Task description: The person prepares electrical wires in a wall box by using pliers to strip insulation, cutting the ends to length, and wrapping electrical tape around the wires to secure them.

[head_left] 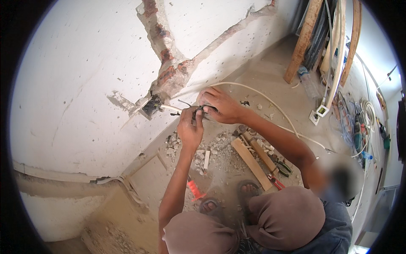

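My left hand (191,128) and my right hand (220,104) meet in front of the wall, their fingertips pinched on thin black wires (200,109). The fingers cover part of these, so how they join is hidden. A white cable (170,108) runs from the dark wall box (151,106) toward my left fingers. Behind my right hand, a longer white cable (266,97) curves away to the right and down to the floor.
A broken channel (168,70) exposes brick above the box. Rubble (217,146), a wood strip (252,165), a hammer (258,150), pliers (282,166) and an orange-handled tool (195,190) lie below. Planks (304,40) lean at the back right, near a plastic bottle (308,82) and coiled cable (368,112).
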{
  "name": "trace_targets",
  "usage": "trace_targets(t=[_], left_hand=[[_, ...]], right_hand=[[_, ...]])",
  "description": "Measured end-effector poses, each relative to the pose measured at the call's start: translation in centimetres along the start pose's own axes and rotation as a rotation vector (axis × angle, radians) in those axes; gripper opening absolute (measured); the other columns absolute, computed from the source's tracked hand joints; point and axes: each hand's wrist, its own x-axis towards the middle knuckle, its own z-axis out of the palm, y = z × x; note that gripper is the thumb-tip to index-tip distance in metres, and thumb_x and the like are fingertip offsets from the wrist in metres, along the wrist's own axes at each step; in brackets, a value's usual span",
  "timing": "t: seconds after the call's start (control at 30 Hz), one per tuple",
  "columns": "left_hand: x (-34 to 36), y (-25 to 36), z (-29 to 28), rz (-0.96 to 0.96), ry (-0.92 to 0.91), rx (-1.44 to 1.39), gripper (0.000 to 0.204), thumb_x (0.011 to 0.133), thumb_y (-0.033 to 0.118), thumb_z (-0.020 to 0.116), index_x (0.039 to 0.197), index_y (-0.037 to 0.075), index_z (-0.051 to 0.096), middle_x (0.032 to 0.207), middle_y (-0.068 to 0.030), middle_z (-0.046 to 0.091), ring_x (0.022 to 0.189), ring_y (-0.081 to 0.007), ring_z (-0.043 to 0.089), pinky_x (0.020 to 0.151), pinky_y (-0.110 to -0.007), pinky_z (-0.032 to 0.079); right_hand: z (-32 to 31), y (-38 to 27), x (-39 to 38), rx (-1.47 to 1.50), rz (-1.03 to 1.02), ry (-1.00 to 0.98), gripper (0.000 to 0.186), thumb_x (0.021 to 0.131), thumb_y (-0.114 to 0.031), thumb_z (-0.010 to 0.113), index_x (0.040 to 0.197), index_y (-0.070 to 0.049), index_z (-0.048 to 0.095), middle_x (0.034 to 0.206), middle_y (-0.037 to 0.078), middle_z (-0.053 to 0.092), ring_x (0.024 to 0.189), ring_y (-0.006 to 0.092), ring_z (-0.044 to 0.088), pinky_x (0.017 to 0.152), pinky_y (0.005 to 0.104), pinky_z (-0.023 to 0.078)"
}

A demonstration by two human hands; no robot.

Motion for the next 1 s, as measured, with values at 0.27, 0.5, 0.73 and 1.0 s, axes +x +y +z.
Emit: trace_targets(t=[0.27,0.5,0.73,1.0], left_hand=[[0.0,0.0,1.0,-0.007,0.055,0.062,0.028,0.103,0.026,0.057,0.104,0.001,0.068,0.096,-0.018,0.067,0.087,-0.0371,0.065,0.078,-0.044,0.051],[0.2,-0.2,1.4,0.035,0.105,0.11,0.022,0.102,0.025,0.058,0.103,0.005,0.067,0.095,-0.015,0.067,0.082,-0.0374,0.066,0.07,-0.047,0.051],[0.5,-0.4,1.3,0.029,0.071,0.035,0.019,0.099,0.02,0.06,0.103,0.003,0.069,0.095,-0.0165,0.068,0.083,-0.037,0.067,0.072,-0.045,0.052],[0.5,1.2,1.0,-0.099,0.036,0.042,0.026,0.098,0.025,0.067,0.101,-0.001,0.07,0.09,-0.0149,0.07,0.08,-0.0275,0.068,0.074,-0.037,0.053]], right_hand=[[0.0,2.2,-1.4,0.362,0.193,-0.049,0.035,0.086,-0.013,0.064,0.12,-0.004,0.061,0.112,0.016,0.065,0.108,0.0321,0.059,0.099,0.0412,0.045],[1.0,0.7,-3.3,0.392,0.186,0.094,0.042,0.084,-0.011,0.069,0.126,-0.008,0.067,0.109,0.013,0.065,0.108,0.0313,0.058,0.096,0.0414,0.046],[4.8,-2.2,-4.8,-0.227,0.118,0.321,0.057,0.081,-0.002,0.07,0.136,-0.013,0.062,0.12,0.013,0.056,0.113,0.0338,0.053,0.098,0.0443,0.044],[6.6,-2.1,-6.2,0.086,0.222,0.458,0.042,0.077,-0.005,0.076,0.117,-0.007,0.062,0.125,0.015,0.057,0.121,0.0378,0.053,0.101,0.0466,0.045]])
